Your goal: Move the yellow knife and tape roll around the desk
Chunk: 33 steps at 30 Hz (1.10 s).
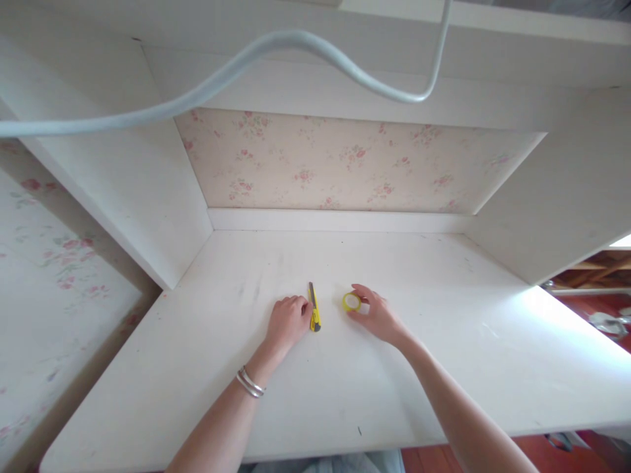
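Observation:
On the white desktop lies a yellow and dark utility knife (314, 307), pointing away from me. My left hand (290, 320) rests just left of it with curled fingers, the thumb side against the knife's edge; I see no grip around the knife. To the right is a small roll of yellow tape (346, 301). My right hand (373, 314) has its thumb and fingers at the near and far sides of this roll, gripping it at the desk surface. A gap of bare desk separates knife and roll.
The white desk (276, 407) is bounded by side panels (522, 197) and a floral-papered back (305, 157). A pale cable (296, 39) crosses the upper view. Beyond the desk's right side, objects stand over a reddish floor (586, 456).

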### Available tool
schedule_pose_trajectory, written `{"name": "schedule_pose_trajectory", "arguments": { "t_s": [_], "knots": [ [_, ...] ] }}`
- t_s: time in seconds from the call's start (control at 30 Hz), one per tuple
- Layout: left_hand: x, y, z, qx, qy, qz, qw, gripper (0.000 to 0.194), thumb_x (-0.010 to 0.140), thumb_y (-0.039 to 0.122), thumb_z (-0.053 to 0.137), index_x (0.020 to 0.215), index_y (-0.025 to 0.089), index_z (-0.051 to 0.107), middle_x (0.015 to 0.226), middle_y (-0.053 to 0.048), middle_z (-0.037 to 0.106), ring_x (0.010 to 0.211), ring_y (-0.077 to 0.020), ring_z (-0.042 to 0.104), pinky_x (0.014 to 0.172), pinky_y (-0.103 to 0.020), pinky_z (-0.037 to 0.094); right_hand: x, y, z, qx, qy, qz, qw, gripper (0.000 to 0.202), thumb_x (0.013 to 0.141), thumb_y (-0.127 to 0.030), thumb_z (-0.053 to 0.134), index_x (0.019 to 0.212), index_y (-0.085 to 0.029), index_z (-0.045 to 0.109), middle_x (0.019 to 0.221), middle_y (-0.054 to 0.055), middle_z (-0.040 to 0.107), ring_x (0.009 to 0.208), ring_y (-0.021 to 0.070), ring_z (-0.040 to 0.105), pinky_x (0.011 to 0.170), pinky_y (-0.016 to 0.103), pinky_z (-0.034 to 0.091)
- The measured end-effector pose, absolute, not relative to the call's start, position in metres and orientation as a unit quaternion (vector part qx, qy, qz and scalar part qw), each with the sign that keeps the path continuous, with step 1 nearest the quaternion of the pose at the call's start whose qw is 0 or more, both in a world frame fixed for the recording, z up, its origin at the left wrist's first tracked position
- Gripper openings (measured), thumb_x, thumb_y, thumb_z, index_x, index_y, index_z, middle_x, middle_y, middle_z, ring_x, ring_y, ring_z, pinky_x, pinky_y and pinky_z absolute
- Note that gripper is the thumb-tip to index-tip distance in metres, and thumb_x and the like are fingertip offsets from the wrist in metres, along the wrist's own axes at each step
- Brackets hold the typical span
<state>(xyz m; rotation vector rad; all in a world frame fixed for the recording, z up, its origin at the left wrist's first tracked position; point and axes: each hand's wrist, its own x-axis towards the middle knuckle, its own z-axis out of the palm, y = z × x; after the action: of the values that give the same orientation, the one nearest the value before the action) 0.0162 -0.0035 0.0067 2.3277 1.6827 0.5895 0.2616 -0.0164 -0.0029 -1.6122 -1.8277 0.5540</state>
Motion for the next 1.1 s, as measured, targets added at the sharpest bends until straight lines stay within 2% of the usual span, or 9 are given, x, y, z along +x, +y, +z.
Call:
{"name": "schedule_pose_trajectory", "arguments": {
  "t_s": [0.2,0.37,0.5,0.67,0.87,0.93,1.0,1.1],
  "knots": [
    [0.016,-0.002,0.004,0.792,0.568,0.204,0.094,0.03,0.092,0.032,0.042,0.072,0.02,0.062,0.077,-0.004,0.067,0.076,-0.0178,0.059,0.072,-0.029,0.037,0.374,-0.033,-0.004,-0.648,-0.626,0.225,0.371,0.062,0.069,-0.04,0.069,0.125,-0.025,0.047,0.11,0.009,0.064,0.1,0.0257,0.063,0.087,0.042,0.051],
    [0.017,-0.001,0.007,0.786,0.579,0.188,0.102,0.03,0.092,0.032,0.042,0.075,0.019,0.063,0.079,-0.004,0.067,0.078,-0.0177,0.06,0.073,-0.029,0.037,0.434,-0.052,-0.01,-0.688,-0.606,0.22,0.334,0.064,0.068,-0.043,0.069,0.126,-0.029,0.045,0.117,0.009,0.063,0.105,0.0287,0.061,0.087,0.045,0.051],
    [0.018,-0.002,0.009,0.784,0.586,0.181,0.096,0.029,0.091,0.031,0.042,0.075,0.02,0.063,0.079,-0.004,0.068,0.079,-0.0171,0.06,0.074,-0.028,0.037,0.452,-0.058,-0.021,-0.692,-0.612,0.217,0.315,0.065,0.067,-0.044,0.069,0.125,-0.029,0.046,0.115,0.009,0.064,0.103,0.0298,0.061,0.087,0.047,0.05],
    [0.018,-0.004,0.007,0.788,0.581,0.186,0.084,0.029,0.092,0.032,0.042,0.075,0.02,0.062,0.079,-0.003,0.067,0.079,-0.0169,0.06,0.075,-0.028,0.036,0.456,-0.058,-0.03,-0.68,-0.611,0.246,0.323,0.063,0.067,-0.042,0.068,0.125,-0.028,0.046,0.116,0.009,0.063,0.1,0.0259,0.062,0.086,0.041,0.051],
    [0.023,-0.006,0.01,0.79,0.584,0.173,0.074,0.044,0.091,0.048,0.037,0.07,0.019,0.062,0.076,-0.006,0.067,0.078,-0.0196,0.061,0.075,-0.031,0.038,0.448,-0.066,-0.019,-0.681,-0.605,0.228,0.345,0.071,0.063,-0.041,0.072,0.128,-0.03,0.046,0.13,0.011,0.053,0.108,0.0285,0.057,0.088,0.042,0.05],
    [0.027,-0.004,0.013,0.789,0.594,0.143,0.071,0.045,0.088,0.052,0.039,0.073,0.018,0.065,0.08,-0.008,0.068,0.078,-0.0215,0.062,0.073,-0.031,0.041,0.438,-0.071,-0.009,-0.693,-0.591,0.189,0.367,0.07,0.063,-0.045,0.072,0.127,-0.03,0.049,0.13,0.01,0.053,0.11,0.0291,0.056,0.088,0.042,0.05],
    [0.033,-0.002,0.017,0.779,0.613,0.103,0.077,0.042,0.085,0.049,0.043,0.079,0.017,0.068,0.085,-0.011,0.069,0.077,-0.0227,0.064,0.07,-0.031,0.043,0.423,-0.077,0.002,-0.702,-0.557,0.143,0.419,0.062,0.067,-0.049,0.069,0.122,-0.028,0.052,0.124,0.009,0.057,0.107,0.028,0.057,0.088,0.043,0.05],
    [0.047,-0.001,0.024,0.761,0.638,0.055,0.1,0.038,0.083,0.043,0.046,0.083,0.014,0.07,0.086,-0.015,0.07,0.079,-0.0242,0.066,0.068,-0.03,0.045,0.396,-0.089,0.013,-0.698,-0.474,0.116,0.524,0.048,0.073,-0.05,0.064,0.113,-0.025,0.058,0.109,0.008,0.064,0.093,0.0234,0.061,0.083,0.04,0.051]
  ]
}}
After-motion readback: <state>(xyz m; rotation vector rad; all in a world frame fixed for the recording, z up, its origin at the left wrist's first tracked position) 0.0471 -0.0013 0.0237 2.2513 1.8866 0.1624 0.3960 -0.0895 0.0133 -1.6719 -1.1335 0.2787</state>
